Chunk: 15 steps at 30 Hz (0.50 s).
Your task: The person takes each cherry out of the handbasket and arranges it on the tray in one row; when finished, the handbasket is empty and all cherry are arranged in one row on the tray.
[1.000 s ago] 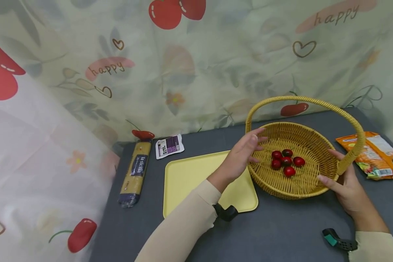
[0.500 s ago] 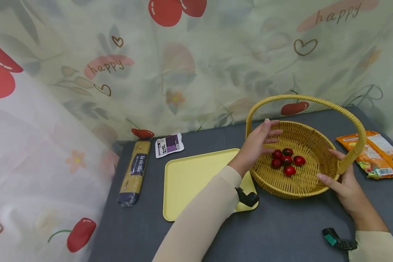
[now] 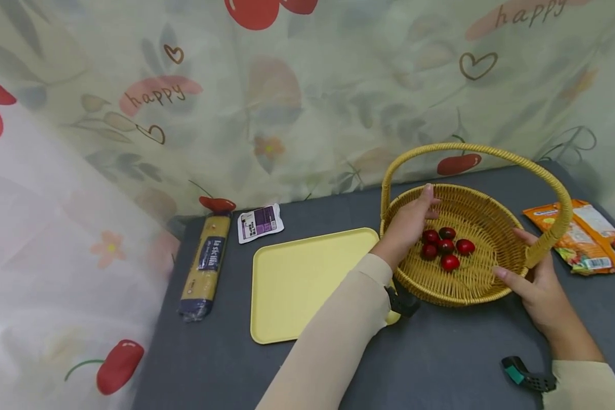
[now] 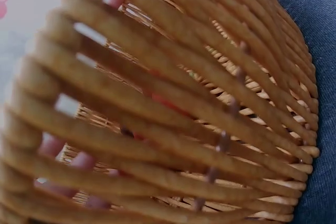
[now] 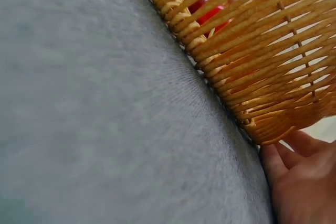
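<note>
A round yellow wicker basket (image 3: 484, 219) with a tall arched handle stands at the right of the table. Several small, shiny dark-red fruits (image 3: 446, 246) lie grouped on its floor. My left hand (image 3: 407, 228) reaches over the left rim, its fingers loosely extended inside beside the fruits; nothing shows in its grasp. Weave of the basket wall (image 4: 157, 98) fills the left wrist view, with fingertips glimpsed through the gaps. At the right rim my right hand (image 3: 540, 296) grips the basket, thumb inside and fingers outside. In the right wrist view its fingers touch the basket's lower side.
Left of the basket lies a yellow tray (image 3: 287, 290), partly under the left forearm. Beyond it are a pasta packet (image 3: 205, 267) and a small white-purple sachet (image 3: 260, 223). An orange snack bag (image 3: 584, 236) lies right of the basket. A patterned curtain (image 3: 307, 114) rises behind the table.
My left hand has moved right, from the basket's left rim to further over its inside, nearer the fruits. My right hand keeps its grip on the rim. The view has tilted slightly.
</note>
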Tool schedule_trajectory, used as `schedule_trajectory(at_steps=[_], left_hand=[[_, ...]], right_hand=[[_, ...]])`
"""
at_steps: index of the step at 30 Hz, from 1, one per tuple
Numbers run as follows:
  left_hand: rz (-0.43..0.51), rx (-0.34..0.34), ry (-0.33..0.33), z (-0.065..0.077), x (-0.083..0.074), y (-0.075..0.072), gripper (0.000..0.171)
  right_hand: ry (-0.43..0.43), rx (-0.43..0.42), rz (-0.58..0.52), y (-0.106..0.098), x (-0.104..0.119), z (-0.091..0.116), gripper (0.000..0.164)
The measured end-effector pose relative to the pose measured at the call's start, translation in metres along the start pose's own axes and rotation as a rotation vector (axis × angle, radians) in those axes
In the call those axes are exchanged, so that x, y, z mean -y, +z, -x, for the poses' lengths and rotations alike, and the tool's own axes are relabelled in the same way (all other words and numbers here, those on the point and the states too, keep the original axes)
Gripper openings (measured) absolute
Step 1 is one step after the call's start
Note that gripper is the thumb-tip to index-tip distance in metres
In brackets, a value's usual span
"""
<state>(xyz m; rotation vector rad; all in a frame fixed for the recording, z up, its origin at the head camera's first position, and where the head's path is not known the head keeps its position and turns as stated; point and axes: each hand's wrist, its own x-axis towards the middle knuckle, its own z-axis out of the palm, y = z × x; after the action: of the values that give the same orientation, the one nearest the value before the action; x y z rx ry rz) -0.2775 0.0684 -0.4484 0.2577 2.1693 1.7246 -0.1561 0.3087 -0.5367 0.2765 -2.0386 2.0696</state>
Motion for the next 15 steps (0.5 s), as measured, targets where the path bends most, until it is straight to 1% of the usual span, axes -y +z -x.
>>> schedule_trajectory(at_steps=[2,5,10,12,15], left_hand=[[-0.014,0.006,-0.018,0.0002,-0.0008,0.0004,0.080],[-0.034,0.019,-0.046,0.0011,-0.0012,0.0009,0.078],[-0.049,0.030,-0.084,0.0017,-0.0030,0.0031,0.070],[-0.047,0.017,-0.094,0.0011,-0.0023,0.0050,0.060],[-0.060,-0.007,-0.115,0.0007,0.0001,0.0075,0.037]], right_hand=[[0.018,-0.012,0.047,-0.0002,0.0011,0.0029,0.082],[0.026,-0.003,0.066,-0.0003,0.0022,0.0077,0.084],[0.000,0.034,-0.016,0.0001,0.0039,0.0107,0.089],[-0.006,0.036,-0.031,0.0005,0.0037,0.0107,0.090],[-0.008,0.036,-0.033,0.0006,0.0036,0.0102,0.091]])
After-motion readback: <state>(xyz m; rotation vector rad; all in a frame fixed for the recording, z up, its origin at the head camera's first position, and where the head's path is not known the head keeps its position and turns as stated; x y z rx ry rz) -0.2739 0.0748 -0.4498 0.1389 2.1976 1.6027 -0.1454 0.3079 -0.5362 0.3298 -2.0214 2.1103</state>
